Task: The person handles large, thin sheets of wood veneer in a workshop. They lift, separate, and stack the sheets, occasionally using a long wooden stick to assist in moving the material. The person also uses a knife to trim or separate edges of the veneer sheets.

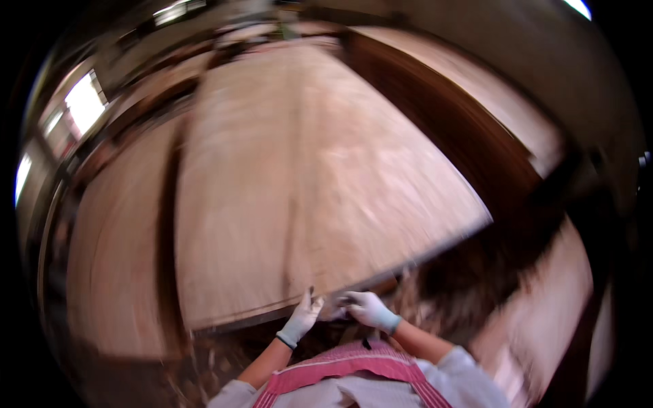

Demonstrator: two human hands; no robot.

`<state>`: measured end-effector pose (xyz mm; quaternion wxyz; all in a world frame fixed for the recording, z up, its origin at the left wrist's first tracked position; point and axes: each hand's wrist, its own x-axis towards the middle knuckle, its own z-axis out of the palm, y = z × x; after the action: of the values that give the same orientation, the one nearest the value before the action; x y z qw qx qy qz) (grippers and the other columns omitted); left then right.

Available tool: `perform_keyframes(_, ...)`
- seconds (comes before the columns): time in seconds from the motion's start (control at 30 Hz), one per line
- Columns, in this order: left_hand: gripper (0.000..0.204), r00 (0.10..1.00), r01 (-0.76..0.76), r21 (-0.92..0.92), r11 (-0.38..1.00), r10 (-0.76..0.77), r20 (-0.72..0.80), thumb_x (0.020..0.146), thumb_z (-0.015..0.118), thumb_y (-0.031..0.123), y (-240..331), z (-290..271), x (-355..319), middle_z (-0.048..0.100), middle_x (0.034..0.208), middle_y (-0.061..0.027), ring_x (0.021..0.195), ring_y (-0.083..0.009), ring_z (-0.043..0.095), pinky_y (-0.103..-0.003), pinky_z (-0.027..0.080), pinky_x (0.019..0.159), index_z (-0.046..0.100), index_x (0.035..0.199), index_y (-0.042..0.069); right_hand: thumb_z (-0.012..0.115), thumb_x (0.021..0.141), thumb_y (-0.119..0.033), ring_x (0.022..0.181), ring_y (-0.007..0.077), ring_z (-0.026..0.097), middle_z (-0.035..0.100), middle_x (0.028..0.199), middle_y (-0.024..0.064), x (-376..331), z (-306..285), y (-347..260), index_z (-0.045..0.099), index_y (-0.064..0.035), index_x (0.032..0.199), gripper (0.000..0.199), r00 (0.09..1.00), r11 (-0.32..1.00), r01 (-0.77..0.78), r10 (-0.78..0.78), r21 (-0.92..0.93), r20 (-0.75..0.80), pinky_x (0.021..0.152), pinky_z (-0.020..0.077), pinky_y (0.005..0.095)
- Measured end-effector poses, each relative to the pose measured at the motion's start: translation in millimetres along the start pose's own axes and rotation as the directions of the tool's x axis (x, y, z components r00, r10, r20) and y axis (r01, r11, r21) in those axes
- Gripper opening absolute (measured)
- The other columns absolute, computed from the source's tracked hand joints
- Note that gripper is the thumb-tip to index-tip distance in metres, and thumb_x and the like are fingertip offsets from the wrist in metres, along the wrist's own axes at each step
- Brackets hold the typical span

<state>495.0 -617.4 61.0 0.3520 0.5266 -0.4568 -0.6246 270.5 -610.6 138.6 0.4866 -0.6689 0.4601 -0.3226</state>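
Both my hands wear whitish gloves with pale blue-green cuffs and are close together at the near edge of a big stack of thin wood sheets [245,183]. My left hand [303,319] has its fingers drawn together, the tips up against the stack's edge. Just to the right, my right hand [369,311] is closed, its fingers curled toward the left hand. A pale, smeared patch [330,310] lies between the two hands; blur hides what it is and whether either hand grips it. A dark band circles my left wrist.
Another stack of sheets [122,251] stands left across a narrow dark gap. A long dark-sided stack [435,102] runs along the right. Torn wood strips [411,299] litter the floor by my hands. More pale sheets [537,313] lie at lower right. Bright windows [85,103] are far left.
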Motion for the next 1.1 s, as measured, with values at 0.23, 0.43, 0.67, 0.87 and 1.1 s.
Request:
perform_keyframes(0.23, 0.026, 0.786, 0.553, -0.363, 0.751, -0.324, 0.527, 0.096, 0.053, 0.03, -35.4, -5.4, 19.9, 0.059, 0.086, -0.0078, 0.075, -0.0204, 0.059, -0.036, 0.052, 0.07, 0.054, 0.105, 0.006, 0.06, 0.083, -0.022, 0.075, 0.0329, 0.058, 0.061, 0.081, 0.0174, -153.9, 48.6, -39.1, 0.06, -0.0048, 0.093, 0.02, 0.932, 0.927, -0.355, 0.342, -0.117, -0.117, 0.069, 0.0449, 0.041)
perform_keyframes(0.43, 0.039, 0.495, 0.472, 0.406, 0.782, -0.617, 0.612, 0.096, 0.05, 0.033, -11.9, 7.8, -19.0, 0.06, 0.106, -0.0175, 0.09, -0.0277, 0.063, -0.04, 0.055, 0.076, 0.05, 0.118, 0.0, 0.064, 0.085, -0.02, 0.087, 0.0215, 0.06, 0.067, 0.101, 0.0157, -396.2, 168.1, -143.5, 0.057, -0.005, 0.123, 0.042, 0.622, 0.609, -0.768, 0.783, 0.197, 0.002, 0.082, 0.0464, 0.0342)
perform_keyframes(0.67, 0.042, 0.36, 0.359, 0.581, 0.73, -0.683, 0.635, 0.097, 0.049, 0.03, -52.1, 55.9, -103.8, 0.061, 0.111, -0.0178, 0.09, -0.0244, 0.064, -0.035, 0.054, 0.08, 0.048, 0.124, -0.002, 0.066, 0.086, -0.027, 0.096, 0.0125, 0.055, 0.066, 0.107, 0.0068, -448.5, 262.7, -169.9, 0.056, -0.0031, 0.122, 0.044, 0.523, 0.516, -0.589, 0.83, 0.622, -0.194, 0.089, 0.0438, 0.029)
perform_keyframes(0.87, 0.034, 0.322, 0.187, 0.57, 0.8, -0.598, 0.734, 0.099, 0.047, 0.025, -59.9, 185.2, -149.2, 0.063, 0.103, -0.0117, 0.084, -0.016, 0.062, -0.029, 0.052, 0.074, 0.05, 0.121, -0.001, 0.061, 0.088, -0.028, 0.065, 0.007, 0.052, 0.062, 0.075, -0.0015, -550.8, 185.7, -144.4, 0.066, -0.0058, 0.087, 0.022, 0.118, 0.396, -0.347, 0.918, 0.85, -0.38, 0.056, 0.0426, 0.024)
perform_keyframes(1.1, 0.038, 0.225, -0.002, 0.558, 0.83, -0.543, 0.809, 0.101, 0.044, 0.027, -49.5, 346.3, -231.1, 0.063, 0.106, -0.0113, 0.089, -0.017, 0.063, -0.029, 0.053, 0.079, 0.05, 0.125, -0.002, 0.061, 0.087, -0.023, 0.076, 0.0231, 0.06, 0.065, 0.082, 0.0124, -667.8, -21.4, 16.5, 0.063, -0.0002, 0.093, 0.023, -0.47, 0.577, -0.477, 0.469, 0.663, -0.748, 0.074, 0.0468, 0.0343)
